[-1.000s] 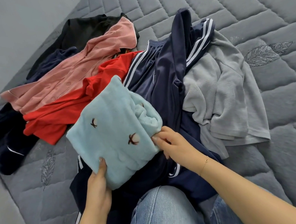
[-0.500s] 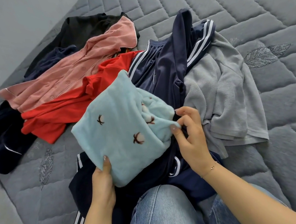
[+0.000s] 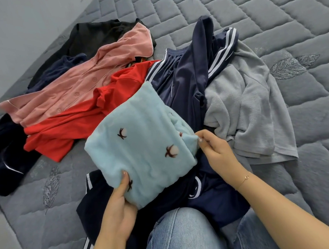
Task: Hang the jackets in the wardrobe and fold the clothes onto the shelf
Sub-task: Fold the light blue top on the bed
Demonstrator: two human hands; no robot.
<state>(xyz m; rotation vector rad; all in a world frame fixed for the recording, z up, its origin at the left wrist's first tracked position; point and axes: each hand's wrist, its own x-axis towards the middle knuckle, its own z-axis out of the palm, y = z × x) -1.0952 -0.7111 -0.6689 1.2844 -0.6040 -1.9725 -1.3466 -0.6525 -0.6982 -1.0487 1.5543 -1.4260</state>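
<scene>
Across the last second the right hand [image 3: 216, 155] has slid outward along the light blue fleece garment [image 3: 142, 153], from pressing at its near right side to pinching the right corner with thumb and fingertips. The garment itself has lifted and turned a little, its upper corner now overlapping the red shirt [image 3: 74, 123]. The left hand [image 3: 117, 208] has kept its hold throughout: thumb on top of the lower left edge, the other fingers out of sight beneath the fabric. Judging by its compact shape, the folding of this piece is nearly done and the right hand is only tidying a loose end before it can go to the shelf.

Left of the left thumb lie a dark navy garment [image 3: 0, 155], the red shirt and a pink buttoned top [image 3: 86, 82], with a black garment [image 3: 97, 36] behind them. Under both hands spreads a navy striped tracksuit [image 3: 185, 77]; beyond the right fingertips sits a grey top [image 3: 247, 111], all on the grey quilted mattress [image 3: 269, 12].

No wardrobe or shelf is in view. How many layers the fleece holds cannot be told, and which dark pieces are jackets is unclear.
</scene>
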